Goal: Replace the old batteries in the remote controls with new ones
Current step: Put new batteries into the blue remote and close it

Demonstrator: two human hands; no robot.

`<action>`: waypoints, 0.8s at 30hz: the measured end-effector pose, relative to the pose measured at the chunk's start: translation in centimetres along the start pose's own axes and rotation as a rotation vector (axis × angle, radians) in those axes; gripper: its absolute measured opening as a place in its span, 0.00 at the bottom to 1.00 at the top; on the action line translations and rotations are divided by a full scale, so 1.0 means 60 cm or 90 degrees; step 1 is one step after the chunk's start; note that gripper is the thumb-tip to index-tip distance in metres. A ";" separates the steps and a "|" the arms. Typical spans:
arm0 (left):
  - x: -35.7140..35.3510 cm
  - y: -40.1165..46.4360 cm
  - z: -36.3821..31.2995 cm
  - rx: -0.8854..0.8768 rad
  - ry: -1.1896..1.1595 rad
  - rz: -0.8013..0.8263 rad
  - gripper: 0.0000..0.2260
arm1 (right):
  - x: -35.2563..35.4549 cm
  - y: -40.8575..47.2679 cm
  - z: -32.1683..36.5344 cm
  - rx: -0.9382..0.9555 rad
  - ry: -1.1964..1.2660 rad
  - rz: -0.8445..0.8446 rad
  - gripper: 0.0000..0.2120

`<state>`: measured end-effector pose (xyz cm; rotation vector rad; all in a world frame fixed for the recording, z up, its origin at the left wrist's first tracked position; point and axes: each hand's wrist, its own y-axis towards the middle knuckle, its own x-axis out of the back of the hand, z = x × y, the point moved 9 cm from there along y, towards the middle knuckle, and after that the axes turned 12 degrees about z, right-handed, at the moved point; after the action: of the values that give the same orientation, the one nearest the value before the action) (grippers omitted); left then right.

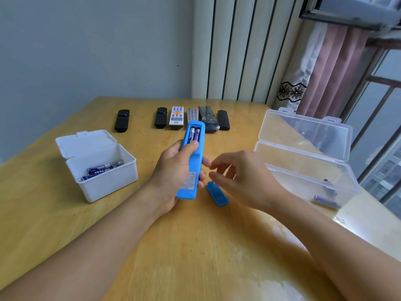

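Observation:
My left hand [175, 170] grips a blue remote [191, 155] back side up, thumb lying just below its open battery bay. Two purple batteries [194, 134] sit side by side in that bay. The blue battery cover [217, 194] lies on the table just right of the remote. My right hand [243, 174] hovers above the cover with fingers loosely spread, holding nothing. A white box [102, 168] at the left holds several purple batteries [104, 168]. A clear plastic box [303, 161] at the right holds a purple battery [326, 201].
Several other remotes lie in a row at the far side of the wooden table [195, 246]: a black one [122, 120] apart at the left, then black, white [176, 117], grey and dark ones. A wall, radiator panel and window frame border the table.

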<state>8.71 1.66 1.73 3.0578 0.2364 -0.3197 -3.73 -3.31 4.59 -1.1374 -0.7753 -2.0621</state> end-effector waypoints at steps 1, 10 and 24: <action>0.002 0.000 0.000 0.008 0.002 -0.004 0.08 | -0.014 0.002 0.000 -0.010 -0.025 0.041 0.11; 0.016 0.000 0.006 0.084 0.011 -0.029 0.07 | -0.045 -0.003 0.006 -0.058 -0.120 0.232 0.19; 0.005 0.005 0.039 0.125 0.089 -0.023 0.08 | -0.032 -0.002 -0.010 -0.094 -0.015 0.238 0.19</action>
<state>8.56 1.26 -0.63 3.2778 0.2842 -0.1381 -3.29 -3.20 2.61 -1.2802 -0.3872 -1.8135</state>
